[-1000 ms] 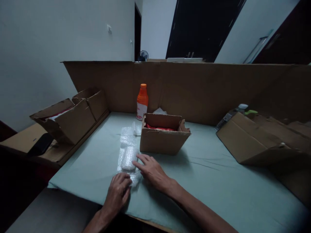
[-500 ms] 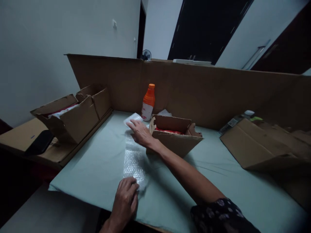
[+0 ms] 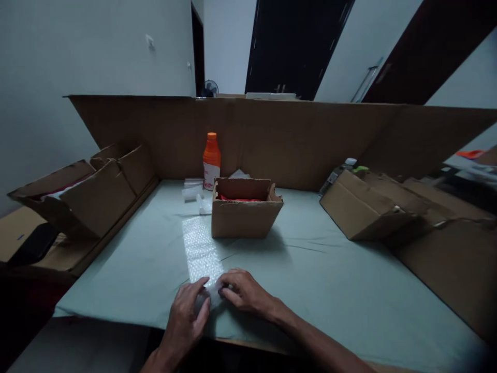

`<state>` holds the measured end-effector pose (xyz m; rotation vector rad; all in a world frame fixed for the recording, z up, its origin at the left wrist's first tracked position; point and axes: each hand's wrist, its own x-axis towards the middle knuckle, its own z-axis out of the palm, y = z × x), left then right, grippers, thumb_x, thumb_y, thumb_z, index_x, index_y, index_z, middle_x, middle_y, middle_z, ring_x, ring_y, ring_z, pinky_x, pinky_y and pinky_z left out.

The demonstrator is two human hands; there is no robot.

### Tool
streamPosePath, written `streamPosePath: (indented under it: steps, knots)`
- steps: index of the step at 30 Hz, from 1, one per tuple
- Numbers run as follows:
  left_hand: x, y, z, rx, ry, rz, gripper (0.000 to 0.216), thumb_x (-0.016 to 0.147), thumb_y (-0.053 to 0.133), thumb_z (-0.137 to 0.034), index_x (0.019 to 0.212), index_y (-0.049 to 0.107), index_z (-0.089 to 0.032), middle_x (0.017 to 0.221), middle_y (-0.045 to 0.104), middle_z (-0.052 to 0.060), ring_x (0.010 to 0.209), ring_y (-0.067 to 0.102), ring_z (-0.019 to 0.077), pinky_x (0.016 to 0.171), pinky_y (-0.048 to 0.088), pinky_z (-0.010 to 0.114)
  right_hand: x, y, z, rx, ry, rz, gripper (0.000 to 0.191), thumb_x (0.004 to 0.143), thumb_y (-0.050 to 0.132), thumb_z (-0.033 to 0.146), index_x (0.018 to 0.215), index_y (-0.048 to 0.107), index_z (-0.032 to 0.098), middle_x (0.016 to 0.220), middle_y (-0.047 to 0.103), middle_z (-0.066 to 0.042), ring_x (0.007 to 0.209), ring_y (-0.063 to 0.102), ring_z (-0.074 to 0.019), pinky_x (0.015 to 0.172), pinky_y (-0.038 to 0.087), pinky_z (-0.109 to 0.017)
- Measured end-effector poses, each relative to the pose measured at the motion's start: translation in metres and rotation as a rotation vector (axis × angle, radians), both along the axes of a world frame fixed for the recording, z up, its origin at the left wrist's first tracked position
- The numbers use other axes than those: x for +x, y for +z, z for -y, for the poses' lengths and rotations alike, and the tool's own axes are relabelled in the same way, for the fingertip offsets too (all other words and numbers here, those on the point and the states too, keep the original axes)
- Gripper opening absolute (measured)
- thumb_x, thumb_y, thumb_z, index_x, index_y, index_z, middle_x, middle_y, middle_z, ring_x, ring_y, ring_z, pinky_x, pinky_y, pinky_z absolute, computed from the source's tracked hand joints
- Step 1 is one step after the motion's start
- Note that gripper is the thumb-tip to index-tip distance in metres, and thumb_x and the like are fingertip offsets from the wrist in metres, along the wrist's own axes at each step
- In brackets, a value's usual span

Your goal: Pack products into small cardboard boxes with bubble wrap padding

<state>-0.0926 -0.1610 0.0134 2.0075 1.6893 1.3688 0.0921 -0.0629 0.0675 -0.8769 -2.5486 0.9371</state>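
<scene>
A strip of clear bubble wrap (image 3: 200, 243) lies lengthwise on the cloth-covered table, its near end bunched or rolled up. My left hand (image 3: 186, 312) curls around the left side of that near end, thumb and fingers on either side of it. On the right side, my right hand (image 3: 245, 291) pinches the same end, with the fingertips bent inward. Whatever may be inside the bunched wrap cannot be made out. Just beyond the strip stands an open cardboard box (image 3: 243, 220) with something red inside.
Behind the box an orange bottle (image 3: 212, 160) stands upright, with pieces of clear wrap (image 3: 191, 194) beside it. Cardboard bins (image 3: 97, 202) line the left edge. More cardboard boxes (image 3: 365, 207) and a clear bottle (image 3: 337, 175) are at right. A tall cardboard panel (image 3: 291, 142) closes the back.
My right hand has come back from the strip's far end to its near end, beside my left hand. The far end now lies uncovered. The view has turned somewhat to the right.
</scene>
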Motion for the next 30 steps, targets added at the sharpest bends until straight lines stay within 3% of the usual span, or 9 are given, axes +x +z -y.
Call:
streamPosePath:
  steps: [2,4,8,11,15,19,22,26,30]
  knots:
    - [0.003,0.003,0.007,-0.173,0.028,0.081,0.042,0.088,0.054,-0.026,0.130,0.056,-0.022,0.098,0.073,0.007,0.079,0.070,0.0194,0.064,0.056,0.030,0.010,-0.007,0.008,-0.139,-0.049,-0.068,0.016,0.084,0.056,0.014,0.089,0.071,0.019,0.079,0.071,0.000,0.072,0.063,-0.0148,0.069,0.048,-0.024]
    - [0.004,0.005,0.010,-0.317,0.052,0.141,0.044,0.089,0.051,-0.031,0.131,0.054,-0.019,0.088,0.071,0.004,0.070,0.067,0.0175,0.057,0.052,0.027,0.023,-0.013,0.016,-0.208,-0.102,-0.114,0.020,0.085,0.056,0.016,0.099,0.070,0.018,0.081,0.072,0.000,0.071,0.064,-0.0152,0.066,0.050,-0.025]
    - [0.002,0.001,0.002,-0.403,0.150,0.115,0.047,0.087,0.049,-0.034,0.131,0.053,-0.018,0.082,0.069,0.002,0.070,0.065,0.0178,0.069,0.053,0.031,0.047,-0.018,0.032,0.086,-0.208,-0.192,0.040,0.087,0.057,0.019,0.127,0.060,0.019,0.115,0.071,-0.011,0.103,0.065,-0.0235,0.091,0.052,-0.040]
    - [0.000,-0.003,-0.011,-0.413,0.183,0.014,0.050,0.085,0.050,-0.032,0.134,0.051,-0.020,0.085,0.070,0.002,0.073,0.066,0.0187,0.072,0.053,0.032,0.048,-0.016,0.037,0.301,-0.072,-0.147,0.043,0.087,0.057,0.015,0.129,0.057,0.020,0.128,0.064,-0.013,0.117,0.058,-0.0259,0.099,0.048,-0.045]
    - [-0.006,0.001,-0.017,-0.287,0.194,-0.158,0.040,0.088,0.051,-0.031,0.127,0.058,-0.021,0.095,0.072,0.007,0.084,0.068,0.0219,0.079,0.054,0.035,0.028,-0.020,0.030,0.403,0.095,0.013,0.036,0.086,0.057,0.012,0.121,0.062,0.020,0.138,0.058,-0.013,0.127,0.050,-0.0274,0.100,0.044,-0.045]
    - [-0.008,0.010,0.007,-0.068,0.168,-0.222,0.035,0.092,0.056,-0.035,0.123,0.060,-0.022,0.115,0.069,0.012,0.107,0.065,0.0267,0.093,0.053,0.043,0.016,-0.023,0.022,0.312,0.089,0.060,0.019,0.088,0.057,0.009,0.099,0.068,0.019,0.101,0.074,-0.008,0.096,0.064,-0.0215,0.088,0.045,-0.038]
    - [-0.002,0.009,0.031,-0.111,0.016,-0.188,0.039,0.092,0.057,-0.030,0.131,0.056,-0.025,0.110,0.072,0.009,0.101,0.067,0.0231,0.088,0.055,0.038,0.020,-0.018,0.026,0.160,0.101,0.068,0.017,0.089,0.058,0.011,0.097,0.070,0.020,0.088,0.075,-0.004,0.083,0.066,-0.0190,0.083,0.045,-0.035]
    - [0.005,-0.001,0.033,-0.345,0.030,-0.061,0.038,0.094,0.050,-0.028,0.131,0.055,-0.024,0.101,0.075,0.006,0.086,0.071,0.0192,0.077,0.058,0.032,0.028,-0.008,0.037,0.142,0.041,0.035,0.023,0.092,0.056,0.015,0.111,0.067,0.021,0.108,0.073,-0.007,0.098,0.065,-0.0215,0.090,0.047,-0.037]
    - [-0.004,-0.004,0.014,-0.280,0.114,-0.142,0.035,0.094,0.049,-0.031,0.126,0.058,-0.022,0.099,0.074,0.007,0.087,0.070,0.0221,0.077,0.057,0.036,0.031,-0.004,0.048,0.393,0.002,0.056,0.033,0.089,0.057,0.014,0.122,0.060,0.018,0.134,0.060,-0.015,0.119,0.054,-0.0280,0.097,0.043,-0.044]
